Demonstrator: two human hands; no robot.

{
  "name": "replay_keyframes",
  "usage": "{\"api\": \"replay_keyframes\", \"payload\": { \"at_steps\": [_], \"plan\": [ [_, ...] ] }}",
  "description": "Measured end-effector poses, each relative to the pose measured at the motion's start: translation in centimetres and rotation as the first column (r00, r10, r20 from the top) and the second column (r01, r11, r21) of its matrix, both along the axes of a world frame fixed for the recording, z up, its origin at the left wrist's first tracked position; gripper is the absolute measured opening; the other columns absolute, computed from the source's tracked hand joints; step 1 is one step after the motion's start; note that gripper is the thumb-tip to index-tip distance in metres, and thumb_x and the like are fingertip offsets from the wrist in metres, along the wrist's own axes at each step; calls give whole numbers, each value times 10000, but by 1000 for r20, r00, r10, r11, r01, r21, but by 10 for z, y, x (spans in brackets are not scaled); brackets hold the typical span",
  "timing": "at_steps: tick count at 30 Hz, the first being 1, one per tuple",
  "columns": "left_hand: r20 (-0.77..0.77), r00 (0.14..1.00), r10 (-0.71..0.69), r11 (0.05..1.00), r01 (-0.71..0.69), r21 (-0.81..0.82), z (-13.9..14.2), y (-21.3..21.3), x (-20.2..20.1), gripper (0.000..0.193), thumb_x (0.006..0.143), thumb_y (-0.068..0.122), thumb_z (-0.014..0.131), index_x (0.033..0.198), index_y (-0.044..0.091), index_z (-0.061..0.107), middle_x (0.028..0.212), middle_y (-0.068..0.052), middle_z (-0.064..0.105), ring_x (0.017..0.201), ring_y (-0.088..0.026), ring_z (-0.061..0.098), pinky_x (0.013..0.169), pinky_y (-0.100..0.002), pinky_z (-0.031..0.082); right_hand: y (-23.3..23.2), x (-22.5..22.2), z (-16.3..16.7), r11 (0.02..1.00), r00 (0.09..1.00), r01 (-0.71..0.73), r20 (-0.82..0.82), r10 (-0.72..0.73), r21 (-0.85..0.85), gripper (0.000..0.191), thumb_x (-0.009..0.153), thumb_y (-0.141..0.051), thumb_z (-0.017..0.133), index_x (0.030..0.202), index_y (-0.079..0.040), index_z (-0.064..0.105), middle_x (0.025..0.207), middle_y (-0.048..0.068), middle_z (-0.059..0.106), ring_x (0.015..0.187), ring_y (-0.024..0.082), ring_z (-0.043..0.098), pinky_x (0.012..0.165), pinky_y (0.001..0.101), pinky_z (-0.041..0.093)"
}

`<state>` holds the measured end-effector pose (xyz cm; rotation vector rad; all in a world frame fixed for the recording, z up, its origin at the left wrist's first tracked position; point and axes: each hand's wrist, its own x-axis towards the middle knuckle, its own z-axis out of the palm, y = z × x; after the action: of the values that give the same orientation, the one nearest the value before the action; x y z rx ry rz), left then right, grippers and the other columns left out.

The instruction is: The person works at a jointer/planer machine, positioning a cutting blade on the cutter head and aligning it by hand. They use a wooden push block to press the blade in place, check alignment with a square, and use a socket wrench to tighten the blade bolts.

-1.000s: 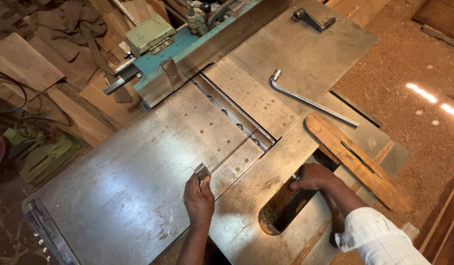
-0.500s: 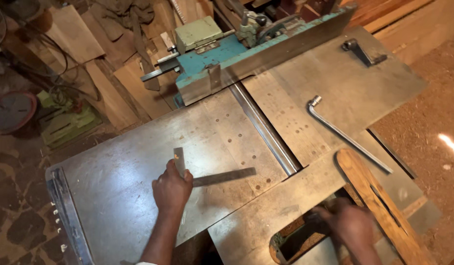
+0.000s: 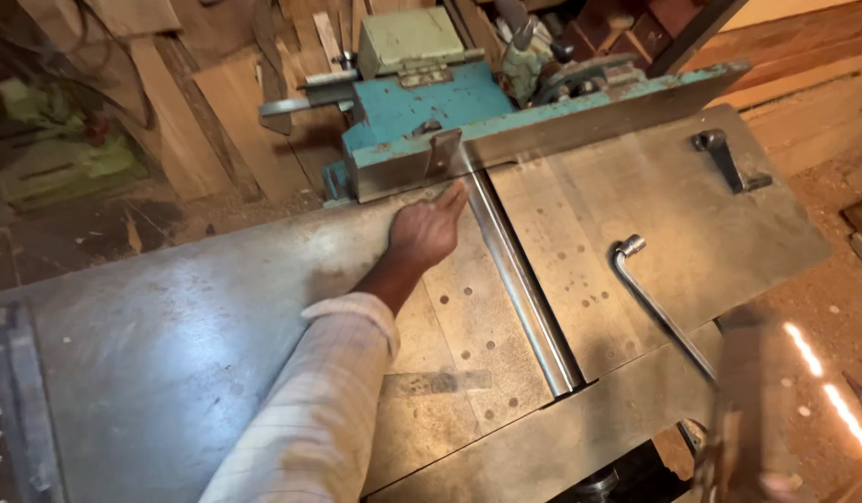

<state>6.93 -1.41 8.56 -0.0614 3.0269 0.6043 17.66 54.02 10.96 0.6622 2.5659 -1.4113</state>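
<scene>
Left hand (image 3: 429, 228) is stretched out flat across the steel desk (image 3: 170, 345) of this planer, fingers (image 3: 452, 200) spread and empty, tips touching or nearly touching the base of the teal fence (image 3: 543, 126) right where the cutter roller (image 3: 519, 270) starts. Not pinching anything — just reaching. The flat steel rule (image 3: 437, 383) lies on the desk beside the sleeve, nobody touching it. Right hand is a blurry mess at the bottom right corner; there's a smeared wooden piece (image 3: 743, 410) there, probably held, but I can't tell how that grip is set. As for progress: looks early, setup or checking stage to me — no board on the machine, the bent socket wrench (image 3: 659, 303) just lying loose on the far plate. No bins or trays in sight, so nothing to report on contents.
</scene>
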Motion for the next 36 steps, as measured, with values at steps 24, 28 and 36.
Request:
{"api": "replay_keyframes", "payload": {
  "at_steps": [24, 28, 36],
  "plan": [
    [169, 974, -148, 952, 187, -243, 2, 1, -32, 571, 1075, 244, 175, 1645, 214, 142, 1720, 12, 107, 704, -144, 625, 663, -327, 564, -309, -96, 29, 799, 407, -553, -761, 505, 235, 812, 842, 93, 730, 1526, -90, 332, 1542, 124, 433, 1446, 244, 481, 1242, 417, 471],
    [37, 984, -174, 933, 176, -313, -9, 0, -35, 583, 1060, 235, 228, 1640, 205, 179, 1715, -8, 124, 710, -126, 627, 637, -312, 547, -287, -68, 57, 822, 557, -568, -755, 346, -42, 816, 812, 95, 721, 1522, -92, 364, 1560, 126, 456, 1438, 263, 498, 1136, 445, 505],
    [-424, 895, -137, 975, 46, -220, -28, 3, -25, 560, 1005, 226, 450, 1561, 189, 395, 1583, -63, 501, 737, -251, 718, 658, -449, 565, -77, 15, 100, 952, 866, -296, -397, 304, 83, 671, 939, -130, 770, 1497, -90, 399, 1275, 208, 539, 1090, 344, 595, 929, 469, 553]
  ]
}}
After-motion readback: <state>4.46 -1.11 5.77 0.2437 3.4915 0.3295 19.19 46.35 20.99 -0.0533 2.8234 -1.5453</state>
